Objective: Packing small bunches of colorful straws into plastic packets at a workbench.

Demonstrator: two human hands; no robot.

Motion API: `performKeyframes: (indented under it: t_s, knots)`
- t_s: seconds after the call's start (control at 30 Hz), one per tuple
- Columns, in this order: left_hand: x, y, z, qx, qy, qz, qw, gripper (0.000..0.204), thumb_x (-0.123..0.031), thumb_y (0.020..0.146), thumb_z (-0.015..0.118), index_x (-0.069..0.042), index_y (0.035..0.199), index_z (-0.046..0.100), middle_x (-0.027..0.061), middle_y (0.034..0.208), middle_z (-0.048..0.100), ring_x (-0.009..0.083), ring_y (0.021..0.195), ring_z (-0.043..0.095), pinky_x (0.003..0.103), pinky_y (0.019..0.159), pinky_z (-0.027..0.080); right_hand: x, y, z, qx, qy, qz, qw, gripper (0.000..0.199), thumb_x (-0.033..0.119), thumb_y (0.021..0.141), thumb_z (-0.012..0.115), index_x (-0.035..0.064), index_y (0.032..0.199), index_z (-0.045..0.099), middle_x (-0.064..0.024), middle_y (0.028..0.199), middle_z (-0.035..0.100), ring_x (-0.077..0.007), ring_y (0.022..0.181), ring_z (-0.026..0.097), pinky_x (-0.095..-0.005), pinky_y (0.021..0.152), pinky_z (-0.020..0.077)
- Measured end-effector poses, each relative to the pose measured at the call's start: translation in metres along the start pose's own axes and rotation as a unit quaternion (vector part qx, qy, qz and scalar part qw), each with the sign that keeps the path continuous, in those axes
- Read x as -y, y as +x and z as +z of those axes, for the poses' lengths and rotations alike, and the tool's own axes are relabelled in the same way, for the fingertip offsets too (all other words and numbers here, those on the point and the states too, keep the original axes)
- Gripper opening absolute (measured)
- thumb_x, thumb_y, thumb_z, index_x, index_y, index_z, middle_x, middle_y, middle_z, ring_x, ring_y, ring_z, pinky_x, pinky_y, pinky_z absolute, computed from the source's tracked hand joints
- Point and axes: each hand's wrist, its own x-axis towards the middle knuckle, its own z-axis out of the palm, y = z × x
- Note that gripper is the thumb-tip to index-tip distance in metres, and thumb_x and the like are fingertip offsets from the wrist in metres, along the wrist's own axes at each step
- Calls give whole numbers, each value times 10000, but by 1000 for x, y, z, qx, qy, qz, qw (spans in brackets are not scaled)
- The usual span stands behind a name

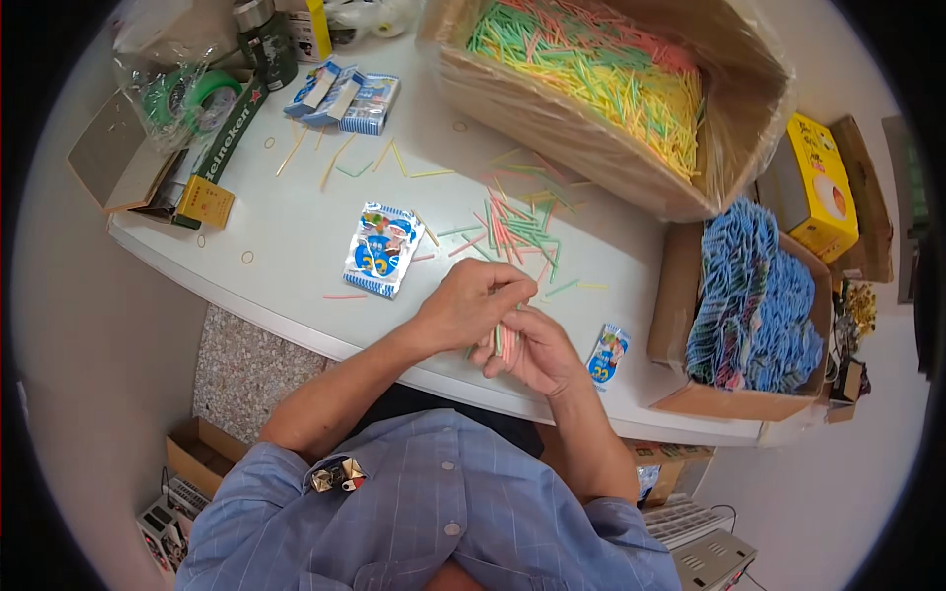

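Note:
My right hand [544, 353] is closed around a small bundle of thin pink and green sticks [506, 341], which look like candy sticks. Over the top of that bundle, my left hand [471, 298] has its fingers pinched together, touching the right thumb; the tips of the sticks there are mostly hidden. Just beyond the hands lies a loose pile of pink and green sticks [510, 227]. A blue and white printed packet [382, 249] rests flat to the left of the pile. Right of my right hand is a smaller, narrow blue packet [608, 356].
A plastic-lined carton [562, 108] of coloured sticks stands at the back. On the right, a carton [724, 402] holds folded blue packets beside a yellow box [820, 187]. Back left are blue boxes [367, 103], green tape [212, 98], a dark flask [266, 49] and scattered rubber bands.

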Motion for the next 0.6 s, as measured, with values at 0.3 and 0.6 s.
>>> performKeyframes:
  t_s: [0.3,0.6]
  knots:
    - [2,-62,-13,-333,340,172,862,201,-122,824,777,-7,967,695,111,820,678,164,665,635,309,592,497,1,-53,-15,-183,-221,-124,950,269,260,1034,504,3,988,573,-115,778,646,-234,643,689,-323,480,566]
    - [47,-68,39,-182,529,80,825,228,-239,778,755,-43,769,640,97,743,618,297,655,640,415,544,496,-18,-55,-14,-256,-287,-107,917,322,316,1042,495,14,986,593,-112,842,672,-226,709,712,-298,513,573]
